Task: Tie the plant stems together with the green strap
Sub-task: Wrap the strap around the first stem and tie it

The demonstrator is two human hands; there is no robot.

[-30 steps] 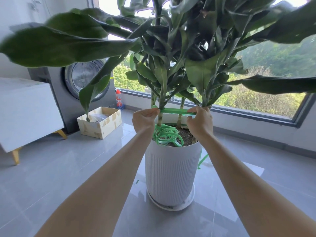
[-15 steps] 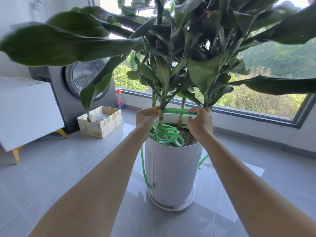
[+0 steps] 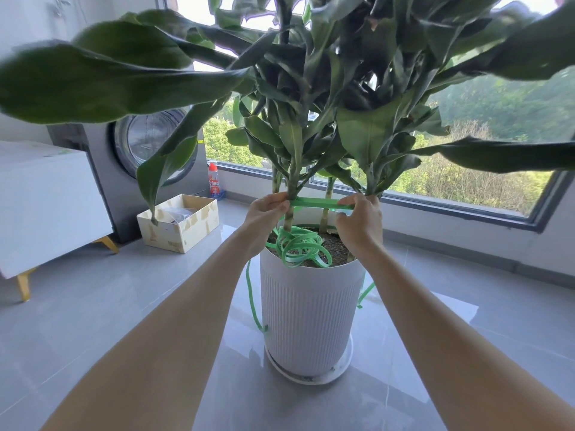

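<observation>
From my remote seat I see both arms stretched out to the potted plant. My left grip (image 3: 268,210) has its fingers curled and pinches the green strap (image 3: 317,203) right against the left stem (image 3: 289,217). My right grip (image 3: 361,219) pinches the same strap between thumb and fingers, just below the leaves of the right-hand stem cluster (image 3: 371,185). Between the two grips the strap runs taut and nearly level, crossing in front of the middle stem (image 3: 327,209). I cannot tell whether it passes behind any stem.

More of the strap lies in a loose coil (image 3: 300,247) on the soil (image 3: 334,244) at the base of the stems. One tail hangs over the rim and down the left side of the white ribbed pot (image 3: 308,309), and another shows beside the pot's right wall. The pot stands on a white saucer (image 3: 311,377) on the grey tiled floor (image 3: 93,306).

To the left, an open cardboard box (image 3: 179,223) sits on the floor in front of a grey washing machine (image 3: 102,169), with a small bottle (image 3: 214,185) by the window sill and a white cabinet (image 3: 46,203) on gold legs near the left edge.
</observation>
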